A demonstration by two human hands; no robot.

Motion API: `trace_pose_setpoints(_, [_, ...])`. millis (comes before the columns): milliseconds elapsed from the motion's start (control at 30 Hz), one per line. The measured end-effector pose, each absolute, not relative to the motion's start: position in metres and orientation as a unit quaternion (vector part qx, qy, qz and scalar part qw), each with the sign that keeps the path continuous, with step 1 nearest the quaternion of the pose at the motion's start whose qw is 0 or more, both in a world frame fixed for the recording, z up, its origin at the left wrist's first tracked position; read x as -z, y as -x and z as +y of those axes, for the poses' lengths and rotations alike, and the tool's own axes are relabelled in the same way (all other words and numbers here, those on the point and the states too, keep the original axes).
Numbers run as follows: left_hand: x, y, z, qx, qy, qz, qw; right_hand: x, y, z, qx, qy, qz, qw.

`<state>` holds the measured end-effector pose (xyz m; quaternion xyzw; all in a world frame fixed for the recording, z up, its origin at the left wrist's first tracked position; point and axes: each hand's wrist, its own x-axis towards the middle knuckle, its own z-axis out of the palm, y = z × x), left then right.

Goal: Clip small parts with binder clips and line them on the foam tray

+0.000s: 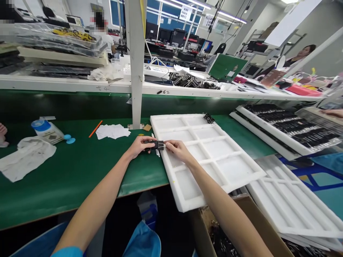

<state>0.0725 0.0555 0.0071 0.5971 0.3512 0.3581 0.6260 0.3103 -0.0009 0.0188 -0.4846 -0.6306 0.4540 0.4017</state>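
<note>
A black binder clip [159, 145] with silver wire handles is held between my two hands, over the left edge of a white foam tray [167, 162]. My left hand [139, 146] is closed around its black body and perhaps another dark piece behind it, which the fingers partly cover. With thumb and fingers my right hand [177, 149] pinches the wire handles from the right. A small white strip [158, 152] lies just below the clip. More black clips [208, 118] sit at the tray's far right corner.
A cardboard box [252, 214] of dark clips stands below the tray. At right are further foam trays [284, 194] and a filled one [278, 125]. White cloths [33, 155], a bottle [46, 130] and an orange stick [95, 129] lie left. A post [136, 64] rises behind.
</note>
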Motion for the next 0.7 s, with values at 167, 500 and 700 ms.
trace_pose_setpoints(167, [-0.006, -0.072, 0.055, -0.350, -0.609, 0.338, 0.626, -0.020, -0.310, -0.001, -0.448, 0.490, -0.639, 0.388])
trace_pose_setpoints(500, [-0.010, -0.071, 0.053, -0.346, -0.618, 0.332, 0.623, -0.020, -0.311, -0.001, -0.452, 0.484, -0.641, 0.387])
trace_pose_setpoints(700, [-0.011, -0.070, 0.053, -0.337, -0.627, 0.338, 0.616, -0.036, -0.305, 0.005, -0.458, 0.499, -0.648, 0.348])
